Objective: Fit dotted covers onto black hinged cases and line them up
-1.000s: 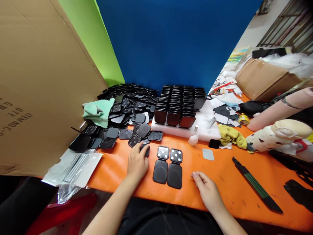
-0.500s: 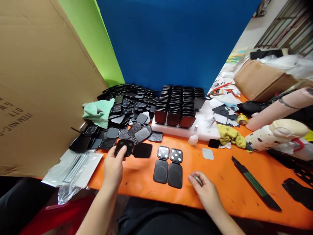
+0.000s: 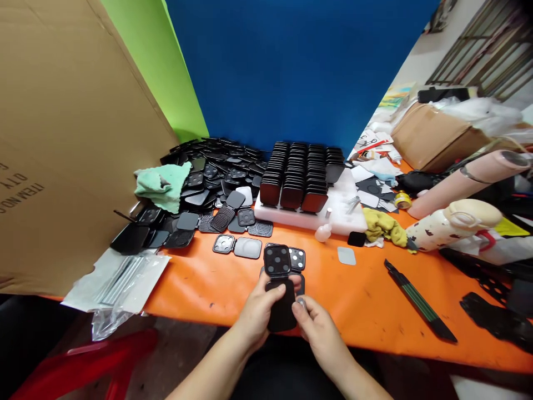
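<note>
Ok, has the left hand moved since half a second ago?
Yes, the left hand has moved right, from left of the foam block to in front of its left end, holding a black hinged case.

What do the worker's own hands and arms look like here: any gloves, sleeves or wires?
The left hand and right hand are bare five-fingered human hands, without gloves. The visible forearms show no sleeves, watch, bracelet, wires or markings. Rings can't be ruled out at this size. Plain dark clothing shows below, between the arms.
</note>
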The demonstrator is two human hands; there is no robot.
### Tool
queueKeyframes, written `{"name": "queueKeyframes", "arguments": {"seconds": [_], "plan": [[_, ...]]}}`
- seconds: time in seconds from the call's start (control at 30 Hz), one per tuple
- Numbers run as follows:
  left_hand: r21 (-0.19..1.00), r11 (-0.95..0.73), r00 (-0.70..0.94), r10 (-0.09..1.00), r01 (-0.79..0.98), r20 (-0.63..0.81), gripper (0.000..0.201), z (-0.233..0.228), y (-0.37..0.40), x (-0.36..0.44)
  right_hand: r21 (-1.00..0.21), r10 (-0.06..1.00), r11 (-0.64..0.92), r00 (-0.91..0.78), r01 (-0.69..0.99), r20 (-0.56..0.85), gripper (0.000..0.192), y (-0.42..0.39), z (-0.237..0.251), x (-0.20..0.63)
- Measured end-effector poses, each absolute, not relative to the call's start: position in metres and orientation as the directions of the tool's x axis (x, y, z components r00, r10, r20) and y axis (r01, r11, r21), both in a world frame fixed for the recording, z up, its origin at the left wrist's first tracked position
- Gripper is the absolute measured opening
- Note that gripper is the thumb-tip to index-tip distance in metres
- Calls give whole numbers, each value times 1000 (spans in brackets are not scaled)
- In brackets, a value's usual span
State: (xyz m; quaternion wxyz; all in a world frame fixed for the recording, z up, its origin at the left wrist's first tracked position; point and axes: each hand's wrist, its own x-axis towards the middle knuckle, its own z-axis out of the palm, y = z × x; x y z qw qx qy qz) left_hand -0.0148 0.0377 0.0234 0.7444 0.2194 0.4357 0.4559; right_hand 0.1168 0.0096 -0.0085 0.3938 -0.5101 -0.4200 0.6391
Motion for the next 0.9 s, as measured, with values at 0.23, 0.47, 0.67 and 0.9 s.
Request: {"name": "queueKeyframes", "arguments": {"seconds": [0.23, 0.47, 0.67, 0.9], "plan": [[847, 449, 355, 870, -284, -343, 57, 5, 30, -12, -909, 985, -114, -73, 401, -156, 36, 18, 6, 152], [946, -92, 439, 897, 309, -57, 86, 6, 8, -4, -648, 980, 139, -199, 749, -20, 29, 22, 22, 157], [889, -153, 487, 869, 431, -87, 92, 1, 3, -5, -678, 942, 155, -314, 718, -117, 27, 24, 35, 157], [922, -52, 488, 859, 384, -155, 94, -3, -5, -2, -820, 950, 55, -283, 570, -133, 31, 18, 26, 156]]}}
